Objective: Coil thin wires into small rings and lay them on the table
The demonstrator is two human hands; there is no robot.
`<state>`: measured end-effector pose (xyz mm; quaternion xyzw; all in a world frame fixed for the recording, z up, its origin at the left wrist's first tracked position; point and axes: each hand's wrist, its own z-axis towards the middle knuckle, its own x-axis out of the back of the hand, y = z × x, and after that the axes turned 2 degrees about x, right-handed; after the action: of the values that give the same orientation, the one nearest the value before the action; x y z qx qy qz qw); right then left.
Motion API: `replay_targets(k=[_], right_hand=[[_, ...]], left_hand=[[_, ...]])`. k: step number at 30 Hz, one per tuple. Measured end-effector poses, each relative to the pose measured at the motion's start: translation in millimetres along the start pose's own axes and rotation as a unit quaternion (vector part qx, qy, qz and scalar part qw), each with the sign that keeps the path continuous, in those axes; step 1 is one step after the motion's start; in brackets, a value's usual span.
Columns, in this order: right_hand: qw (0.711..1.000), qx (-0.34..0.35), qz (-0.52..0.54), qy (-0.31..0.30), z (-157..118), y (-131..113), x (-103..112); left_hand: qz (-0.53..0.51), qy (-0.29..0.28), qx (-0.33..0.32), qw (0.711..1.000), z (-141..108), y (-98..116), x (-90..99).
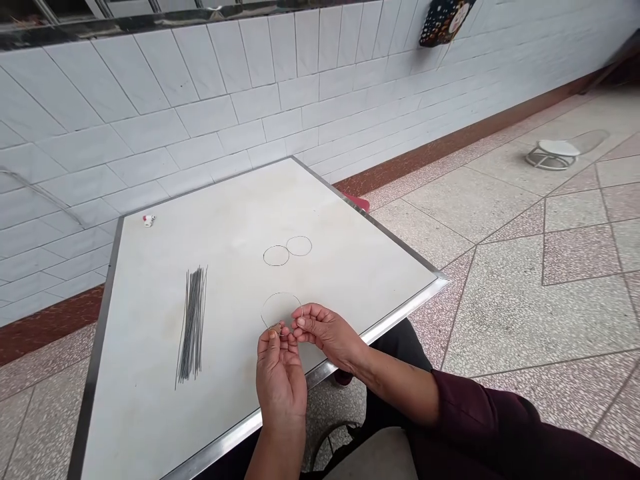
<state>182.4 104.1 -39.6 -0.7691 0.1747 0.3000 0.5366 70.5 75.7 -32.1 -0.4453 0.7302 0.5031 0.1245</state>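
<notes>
Near the table's front edge, my left hand [281,370] and my right hand [325,331] pinch a thin wire [281,293] bent into a loop. The fingertips of both hands almost meet at the near side of this loop, where they partly hide the wire. Beyond it, two wire rings [276,265] lie flat and touch each other side by side. To the left rests a bundle of straight, dark grey wires [193,327], with a few strands sticking out at the ends.
The white table [135,413] has a metal rim and stands against a tiled wall [200,120]. A small white and red object [149,221] lies at the far left corner. On the floor to the right is a low white chair [555,152].
</notes>
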Motion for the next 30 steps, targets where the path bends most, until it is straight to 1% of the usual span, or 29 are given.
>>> replay_targets(k=[4,7,10,17,25,30], right_hand=[[0.998,0.008,-0.059,-0.009,5,-5,4],[0.995,0.018,-0.099,0.017,9,-6,7],[0.992,0.018,-0.122,0.039,12,-5,9],[0.986,0.017,-0.162,0.041,13,-6,12],[0.981,0.003,-0.189,0.042,17,-7,18],[0.972,-0.001,-0.232,0.048,21,-13,25]], left_hand=[[0.03,-0.009,-0.006,0.999,10,-4,-1.4],[0.05,-0.021,-0.006,0.999,15,-7,-2.3],[0.068,-0.03,-0.015,0.997,17,-10,-1.5],[0.098,-0.034,-0.031,0.994,19,-10,1.0],[0.115,-0.048,-0.002,0.992,17,-6,6.0],[0.118,-0.052,0.023,0.991,19,-5,8.6]])
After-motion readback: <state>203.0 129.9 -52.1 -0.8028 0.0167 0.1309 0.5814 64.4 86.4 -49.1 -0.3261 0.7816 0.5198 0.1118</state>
